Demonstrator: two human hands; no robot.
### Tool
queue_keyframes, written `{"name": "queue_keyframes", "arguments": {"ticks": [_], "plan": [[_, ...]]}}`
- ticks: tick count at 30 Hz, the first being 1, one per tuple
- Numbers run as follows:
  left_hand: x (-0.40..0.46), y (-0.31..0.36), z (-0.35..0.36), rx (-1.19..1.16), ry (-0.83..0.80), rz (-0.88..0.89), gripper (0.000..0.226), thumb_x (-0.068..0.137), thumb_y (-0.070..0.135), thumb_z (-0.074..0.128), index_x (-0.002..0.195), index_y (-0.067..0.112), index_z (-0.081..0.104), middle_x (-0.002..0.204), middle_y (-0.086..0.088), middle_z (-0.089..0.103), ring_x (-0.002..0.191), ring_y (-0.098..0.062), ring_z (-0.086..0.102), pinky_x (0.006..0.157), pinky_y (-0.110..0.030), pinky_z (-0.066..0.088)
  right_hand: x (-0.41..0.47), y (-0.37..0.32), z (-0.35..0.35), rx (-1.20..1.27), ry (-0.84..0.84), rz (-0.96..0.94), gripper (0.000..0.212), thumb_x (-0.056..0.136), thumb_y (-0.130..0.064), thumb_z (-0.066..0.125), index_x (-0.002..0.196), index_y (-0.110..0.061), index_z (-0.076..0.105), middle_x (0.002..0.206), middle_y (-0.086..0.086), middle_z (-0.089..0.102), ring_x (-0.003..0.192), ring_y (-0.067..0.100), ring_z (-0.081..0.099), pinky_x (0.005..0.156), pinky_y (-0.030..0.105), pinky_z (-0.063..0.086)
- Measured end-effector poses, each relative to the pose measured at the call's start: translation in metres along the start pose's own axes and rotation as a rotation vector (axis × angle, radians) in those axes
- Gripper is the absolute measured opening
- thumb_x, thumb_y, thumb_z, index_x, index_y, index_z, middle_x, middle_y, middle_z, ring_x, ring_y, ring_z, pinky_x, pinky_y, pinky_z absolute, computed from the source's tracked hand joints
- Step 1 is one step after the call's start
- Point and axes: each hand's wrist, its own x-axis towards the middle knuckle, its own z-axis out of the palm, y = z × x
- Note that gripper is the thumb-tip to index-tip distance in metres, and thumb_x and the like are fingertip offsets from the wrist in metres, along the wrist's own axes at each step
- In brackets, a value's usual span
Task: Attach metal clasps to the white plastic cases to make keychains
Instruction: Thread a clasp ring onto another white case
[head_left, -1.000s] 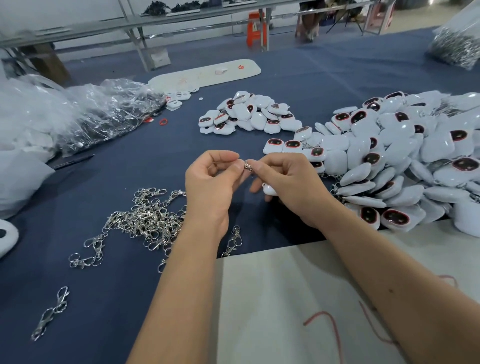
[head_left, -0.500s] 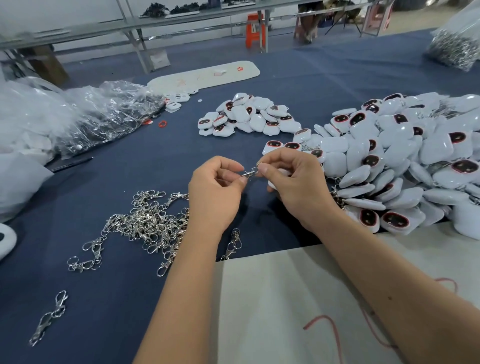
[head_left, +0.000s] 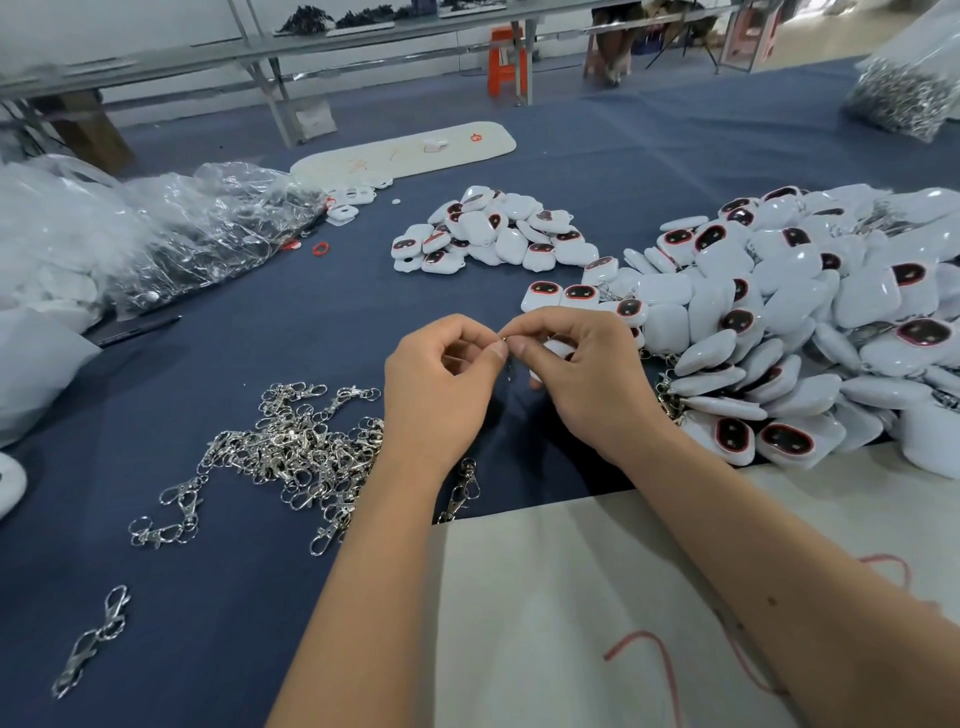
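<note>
My left hand (head_left: 441, 395) and my right hand (head_left: 587, 374) meet above the blue cloth, fingertips together. Between them both pinch a small metal clasp (head_left: 508, 349), of which only a sliver shows. A white plastic case (head_left: 557, 347) sits inside my right hand's curled fingers, mostly hidden. A tangle of loose silver clasps (head_left: 291, 452) lies to the left of my left wrist. A large heap of white cases (head_left: 810, 322) with dark, red-rimmed windows spreads on the right, and a smaller heap of cases (head_left: 498, 234) lies further back.
Clear plastic bags (head_left: 171, 234) pile up at the left. A white sheet (head_left: 597, 623) with red thread covers the near table under my forearms. A bagged lot of metal parts (head_left: 904, 93) sits far right. A single clasp (head_left: 93, 639) lies near left.
Both hands stayed joined on the clasp and case, shifting slightly; my fingers reworked their pinch at the meeting point. The piles have not moved.
</note>
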Motion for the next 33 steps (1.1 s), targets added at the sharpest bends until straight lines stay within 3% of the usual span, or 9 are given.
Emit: {"name": "queue_keyframes", "arguments": {"ticks": [3, 8, 12, 17, 22, 26, 31, 33], "plan": [[0.0007, -0.0001, -0.0031, -0.014, -0.014, -0.003, 0.015, 0.087, 0.012, 0.074, 0.074, 0.021, 0.073, 0.070, -0.002, 0.068, 0.073, -0.029, 0.067, 0.074, -0.043, 0.057, -0.0007, 0.0004, 0.0001, -0.012, -0.016, -0.016, 0.016, 0.096, -0.005, 0.068, 0.091, -0.016, 0.079, 0.083, 0.000, 0.074, 0.061, 0.011, 0.057, 0.060, 0.017, 0.047], [0.0003, 0.0011, -0.0043, -0.019, 0.028, 0.051, 0.016, 0.086, 0.009, 0.073, 0.074, 0.019, 0.072, 0.067, 0.005, 0.067, 0.064, -0.014, 0.061, 0.066, -0.029, 0.051, 0.0010, 0.0019, 0.0015, -0.008, -0.017, -0.002, 0.012, 0.097, -0.010, 0.069, 0.091, -0.016, 0.079, 0.082, -0.002, 0.075, 0.068, 0.018, 0.063, 0.064, 0.026, 0.054], [0.0004, 0.0023, -0.0037, -0.066, 0.034, 0.057, 0.014, 0.088, 0.008, 0.073, 0.076, 0.015, 0.072, 0.070, 0.003, 0.069, 0.070, -0.020, 0.065, 0.069, -0.033, 0.055, 0.0021, 0.0038, 0.0009, 0.008, -0.022, 0.020, 0.011, 0.096, -0.013, 0.070, 0.090, -0.016, 0.079, 0.082, -0.001, 0.075, 0.068, 0.012, 0.062, 0.067, 0.031, 0.059], [0.0001, 0.0024, -0.0061, -0.122, -0.001, 0.054, 0.012, 0.088, 0.008, 0.074, 0.078, 0.015, 0.074, 0.077, -0.004, 0.071, 0.078, -0.033, 0.066, 0.076, -0.046, 0.058, 0.0022, 0.0019, -0.0021, 0.143, -0.030, 0.005, 0.013, 0.097, -0.009, 0.069, 0.089, -0.016, 0.078, 0.080, 0.000, 0.072, 0.065, 0.007, 0.058, 0.061, 0.024, 0.054], [-0.0008, 0.0000, -0.0039, -0.075, -0.027, 0.064, 0.014, 0.087, 0.010, 0.076, 0.075, 0.018, 0.073, 0.073, -0.003, 0.070, 0.072, -0.030, 0.066, 0.068, -0.040, 0.056, 0.0019, 0.0029, -0.0015, 0.175, -0.045, 0.008, 0.014, 0.096, -0.009, 0.071, 0.086, -0.017, 0.076, 0.069, -0.013, 0.066, 0.060, 0.006, 0.053, 0.060, 0.018, 0.049], [-0.0011, -0.0024, -0.0023, -0.049, 0.006, 0.042, 0.016, 0.085, 0.009, 0.077, 0.074, 0.020, 0.072, 0.069, 0.005, 0.069, 0.063, -0.009, 0.059, 0.061, -0.019, 0.048, 0.0024, 0.0050, -0.0010, 0.138, -0.030, 0.008, 0.013, 0.095, -0.010, 0.072, 0.086, -0.017, 0.078, 0.074, -0.004, 0.070, 0.063, 0.007, 0.054, 0.061, 0.021, 0.051], [0.0003, -0.0015, -0.0055, -0.148, -0.017, 0.005, 0.011, 0.087, 0.010, 0.076, 0.078, 0.015, 0.075, 0.072, 0.001, 0.071, 0.068, -0.017, 0.063, 0.069, -0.033, 0.056, 0.0031, 0.0061, -0.0007, 0.131, -0.052, 0.012, 0.012, 0.097, -0.012, 0.071, 0.088, -0.016, 0.079, 0.071, 0.001, 0.066, 0.060, 0.006, 0.049, 0.061, 0.024, 0.050], [-0.0003, -0.0006, -0.0074, -0.223, -0.048, -0.045, 0.011, 0.089, 0.007, 0.075, 0.079, 0.012, 0.075, 0.070, 0.000, 0.071, 0.065, -0.011, 0.062, 0.064, -0.027, 0.055, 0.0029, 0.0058, -0.0020, 0.142, -0.070, 0.010, 0.012, 0.097, -0.013, 0.071, 0.089, -0.017, 0.079, 0.073, 0.014, 0.066, 0.061, 0.008, 0.048, 0.062, 0.024, 0.051]]}}
